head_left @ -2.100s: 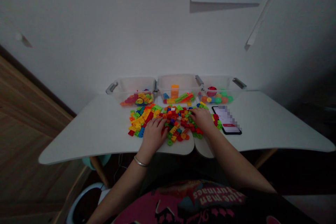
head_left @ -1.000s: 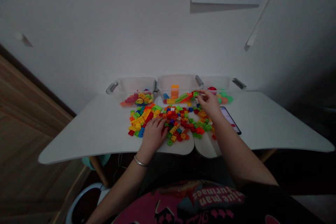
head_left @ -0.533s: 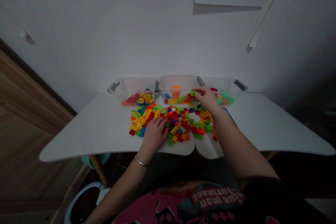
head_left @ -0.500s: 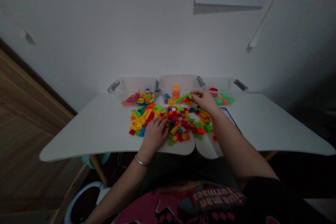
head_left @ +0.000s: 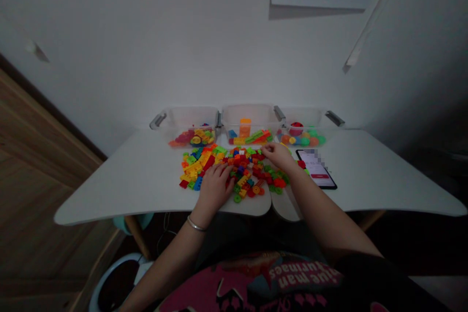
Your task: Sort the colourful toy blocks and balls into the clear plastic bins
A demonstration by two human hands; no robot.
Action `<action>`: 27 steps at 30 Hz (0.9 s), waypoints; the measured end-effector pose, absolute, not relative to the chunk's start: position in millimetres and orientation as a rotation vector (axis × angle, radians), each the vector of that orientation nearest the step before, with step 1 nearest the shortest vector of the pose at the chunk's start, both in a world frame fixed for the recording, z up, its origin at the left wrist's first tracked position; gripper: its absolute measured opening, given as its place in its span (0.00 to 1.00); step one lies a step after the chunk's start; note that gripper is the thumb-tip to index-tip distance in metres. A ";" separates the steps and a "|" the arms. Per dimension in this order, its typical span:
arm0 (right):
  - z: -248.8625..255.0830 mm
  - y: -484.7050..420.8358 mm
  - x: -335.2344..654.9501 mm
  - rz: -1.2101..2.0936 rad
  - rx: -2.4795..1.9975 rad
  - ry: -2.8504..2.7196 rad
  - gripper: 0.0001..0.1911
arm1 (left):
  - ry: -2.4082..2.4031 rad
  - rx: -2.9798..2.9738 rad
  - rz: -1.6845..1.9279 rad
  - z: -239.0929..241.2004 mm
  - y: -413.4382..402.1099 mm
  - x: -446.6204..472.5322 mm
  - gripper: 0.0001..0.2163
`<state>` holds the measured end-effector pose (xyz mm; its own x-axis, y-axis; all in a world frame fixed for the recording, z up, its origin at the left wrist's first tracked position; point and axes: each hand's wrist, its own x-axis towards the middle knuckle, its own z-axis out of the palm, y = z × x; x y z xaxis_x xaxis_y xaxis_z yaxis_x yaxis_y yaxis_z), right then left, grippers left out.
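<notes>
A heap of coloured toy building blocks lies on the white table. My left hand rests palm down on the heap's front middle, its fingers stretched out over the blocks. My right hand is at the heap's back right edge, thumb and fingertips pinched together among the blocks. Whatever is between those fingertips is too small to make out. Just behind that hand stands the middle clear bin, with a tall orange block and green strip-like pieces inside.
The left clear bin holds mixed coloured pieces. In the right clear bin are round, ball-like pieces and a red one. A phone lies right of the heap. The table's front edge runs close to my body.
My right hand has drawn back from the middle bin, down to the heap's edge. The green piece near its fingers now lies in that bin. My left hand stays put.
</notes>
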<state>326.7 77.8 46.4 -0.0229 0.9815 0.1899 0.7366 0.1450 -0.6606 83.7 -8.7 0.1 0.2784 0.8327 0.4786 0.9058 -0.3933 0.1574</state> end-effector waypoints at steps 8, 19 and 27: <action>39.4 79.3 324.5 0.699 -1.480 -1.530 0.09 | -1.649 -2.390 -0.753 0.6 -8.6 83.7 0.18; 99.8 113.4 349.3 0.083 -1.147 -1.627 0.12 | -1.633 -2.391 -0.786 -2.3 -8.1 82.3 0.18; 91.5 132.8 338.6 -0.134 -1.216 -1.899 0.17 | -1.623 -2.392 -0.774 -1.8 -7.9 81.5 0.18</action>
